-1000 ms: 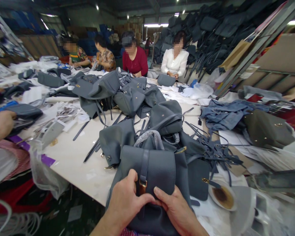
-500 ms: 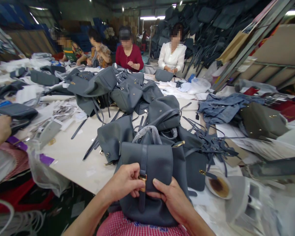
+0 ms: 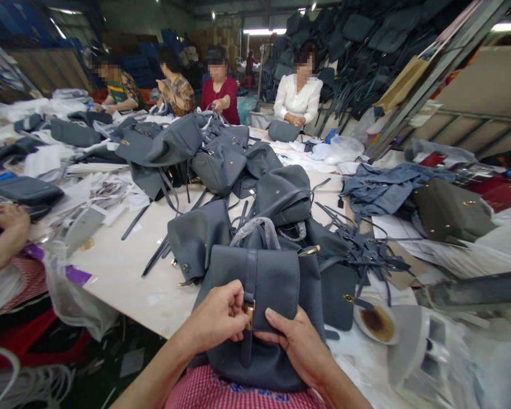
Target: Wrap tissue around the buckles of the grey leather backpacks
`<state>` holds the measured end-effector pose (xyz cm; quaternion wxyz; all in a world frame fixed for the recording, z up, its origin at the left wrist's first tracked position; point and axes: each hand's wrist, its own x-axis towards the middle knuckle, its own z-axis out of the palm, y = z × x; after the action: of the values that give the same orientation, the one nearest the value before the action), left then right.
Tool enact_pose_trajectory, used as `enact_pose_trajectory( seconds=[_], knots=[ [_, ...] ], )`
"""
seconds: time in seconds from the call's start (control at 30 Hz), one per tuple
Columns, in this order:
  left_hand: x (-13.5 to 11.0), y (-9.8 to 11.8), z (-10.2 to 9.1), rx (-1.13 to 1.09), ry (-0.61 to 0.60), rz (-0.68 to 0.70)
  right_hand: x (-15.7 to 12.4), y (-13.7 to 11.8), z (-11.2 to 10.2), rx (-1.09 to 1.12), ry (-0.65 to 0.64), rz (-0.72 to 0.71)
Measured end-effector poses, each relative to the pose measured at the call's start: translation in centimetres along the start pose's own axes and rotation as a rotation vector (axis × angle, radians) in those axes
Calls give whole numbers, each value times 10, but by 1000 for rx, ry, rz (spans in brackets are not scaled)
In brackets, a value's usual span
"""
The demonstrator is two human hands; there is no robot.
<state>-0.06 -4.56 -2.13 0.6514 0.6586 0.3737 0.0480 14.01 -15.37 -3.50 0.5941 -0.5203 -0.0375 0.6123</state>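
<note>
Left hand (image 3: 219, 318): fingertips pinched on the buckle (image 3: 251, 307)
Right hand (image 3: 296, 341): holding the flap (image 3: 276, 281), thumb on top, fingers under
Bag (image 3: 264, 369): between the 2 hands, against the checked cloth (image 3: 204, 392)
Dish (image 3: 381, 342): right of the right hand

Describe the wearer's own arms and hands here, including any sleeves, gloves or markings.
The left hand and right hand are both bare: no glove, ring, watch or bracelet shows, though some fingers are partly hidden. Both forearms are uncovered as far as they show, without sleeves, cables or markings. A red-and-white checked cloth with blue print covers the lap.
</note>
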Motion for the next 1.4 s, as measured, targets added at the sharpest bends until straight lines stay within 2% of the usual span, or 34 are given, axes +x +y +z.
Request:
enact_pose_trajectory(
  seconds=[0.27, 0.5, 0.73, 0.87, 1.03, 1.13, 1.27, 1.4],
  knots=[
    [-1, -2, 2, 28, 39, 27, -2, -1, 2, -3, 8, 1],
    [2, -1, 1, -119, -30, -14, 0, 0, 0, 1, 15, -1],
    [3, -10, 4, -83, 0, -6, 1, 3, -1, -7, 24, 3],
    [3, -11, 9, 52, 79, 65, 4, 4, 0, -5, 51, -14],
    [4, -10, 17, 277, 257, 136, 7, 6, 0, -17, 85, -46],
    [0, -13, 19, 250, 262, 141, 8, 6, 0, -15, 93, -52],
    [-12, -14, 22, 74, 214, 107, 6, 5, 2, -11, 78, -42],
    [-20, -10, 28, 191, 336, 106, 5, 6, 2, -14, 62, -58]
  ],
)
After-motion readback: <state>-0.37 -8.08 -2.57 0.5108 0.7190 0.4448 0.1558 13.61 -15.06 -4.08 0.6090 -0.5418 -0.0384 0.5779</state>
